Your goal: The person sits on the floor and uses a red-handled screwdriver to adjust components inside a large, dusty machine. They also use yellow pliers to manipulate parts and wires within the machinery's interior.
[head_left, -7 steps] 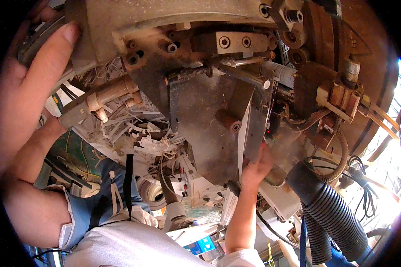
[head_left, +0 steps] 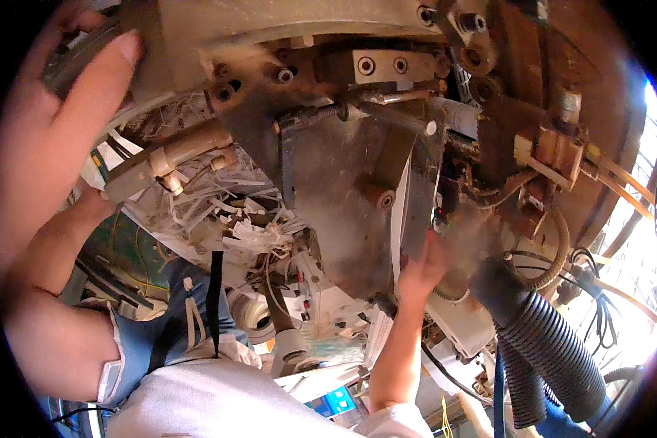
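Both your hands are up against the dusty machine.

Nearest, your left hand (head_left: 47, 139) lies open, fingers stretched flat along the machine housing (head_left: 219, 29) at upper left. Farther in, your right hand (head_left: 418, 270) pinches the lower edge of a thin white strip (head_left: 399, 212) standing upright beside the grey steel plate (head_left: 336, 197). A black corrugated hose (head_left: 555, 358) hangs just right of it.

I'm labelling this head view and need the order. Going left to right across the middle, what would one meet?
Left hand on the machine's rim → tangle of white offcut strips → dusty grey metal plate → right hand at the plate's edge → black ribbed hose.
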Motion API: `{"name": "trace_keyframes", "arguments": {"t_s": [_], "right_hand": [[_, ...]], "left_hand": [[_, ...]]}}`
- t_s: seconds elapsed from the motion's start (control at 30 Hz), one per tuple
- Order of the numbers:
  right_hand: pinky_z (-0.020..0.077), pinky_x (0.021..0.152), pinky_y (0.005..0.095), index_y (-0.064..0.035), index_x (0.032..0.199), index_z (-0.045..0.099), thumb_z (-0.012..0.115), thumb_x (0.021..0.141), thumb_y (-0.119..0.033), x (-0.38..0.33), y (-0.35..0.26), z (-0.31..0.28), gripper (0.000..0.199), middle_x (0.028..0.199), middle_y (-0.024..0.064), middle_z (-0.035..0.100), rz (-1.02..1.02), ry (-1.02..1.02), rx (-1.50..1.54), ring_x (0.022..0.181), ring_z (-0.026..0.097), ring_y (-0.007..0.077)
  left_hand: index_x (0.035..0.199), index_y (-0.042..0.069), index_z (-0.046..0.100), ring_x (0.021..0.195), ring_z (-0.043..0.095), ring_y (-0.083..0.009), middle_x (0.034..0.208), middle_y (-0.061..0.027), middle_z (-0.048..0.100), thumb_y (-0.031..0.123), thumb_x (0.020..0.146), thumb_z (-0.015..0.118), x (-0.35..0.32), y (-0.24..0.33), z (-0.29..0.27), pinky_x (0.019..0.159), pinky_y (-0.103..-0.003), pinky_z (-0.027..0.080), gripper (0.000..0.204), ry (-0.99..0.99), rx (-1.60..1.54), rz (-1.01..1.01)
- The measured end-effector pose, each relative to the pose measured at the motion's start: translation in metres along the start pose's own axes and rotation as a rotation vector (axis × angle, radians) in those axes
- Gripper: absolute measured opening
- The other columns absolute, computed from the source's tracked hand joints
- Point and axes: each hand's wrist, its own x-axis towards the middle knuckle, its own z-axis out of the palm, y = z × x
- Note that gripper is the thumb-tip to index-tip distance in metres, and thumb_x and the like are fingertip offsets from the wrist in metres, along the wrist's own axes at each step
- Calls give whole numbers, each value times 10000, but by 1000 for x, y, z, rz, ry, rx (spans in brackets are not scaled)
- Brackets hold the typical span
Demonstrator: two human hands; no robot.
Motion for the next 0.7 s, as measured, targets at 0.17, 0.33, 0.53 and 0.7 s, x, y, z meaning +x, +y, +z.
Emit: {"name": "trace_keyframes", "arguments": {"t_s": [0.17, 0.33, 0.53, 0.7], "right_hand": [[470, 881, 321, 71, 1217, 614, 635, 906, -50, 5, 18, 1, 334, 1089, 96, 631, -31, -84, 81, 1008, 586, 176], [470, 647, 293, -6, 1042, 722, 697, 993, -230, -3, 16, -14, 231, 787, 29, 638, -122, -58, -10, 744, 574, 101], [518, 675, 341, -17, 1058, 739, 664, 1030, -329, -75, 1, -66, 323, 849, 101, 732, -301, 29, -314, 747, 646, 190], [452, 645, 289, -10, 1115, 662, 621, 1047, -240, -191, 16, -96, 244, 832, 29, 620, -32, 156, -109, 719, 537, 135]], "left_hand": [[1392, 73, 581, 1209, 588, -225, 1345, -89, 632, 32, 930, 645, 3, -1, -26, 992, -320, 442, 468, -8, 41, -2], [1301, 97, 639, 1041, 641, -266, 1202, -102, 690, 98, 941, 663, 8, 13, -26, 879, -337, 494, 361, 155, 31, 79], [1313, 69, 576, 1114, 629, -321, 1225, -171, 609, 120, 902, 708, 3, 14, -16, 933, -399, 524, 435, 272, -93, 68], [898, 82, 669, 771, 677, -334, 819, -118, 675, 278, 982, 668, -56, 88, -5, 671, -441, 530, 213, -117, -180, 217]]}}
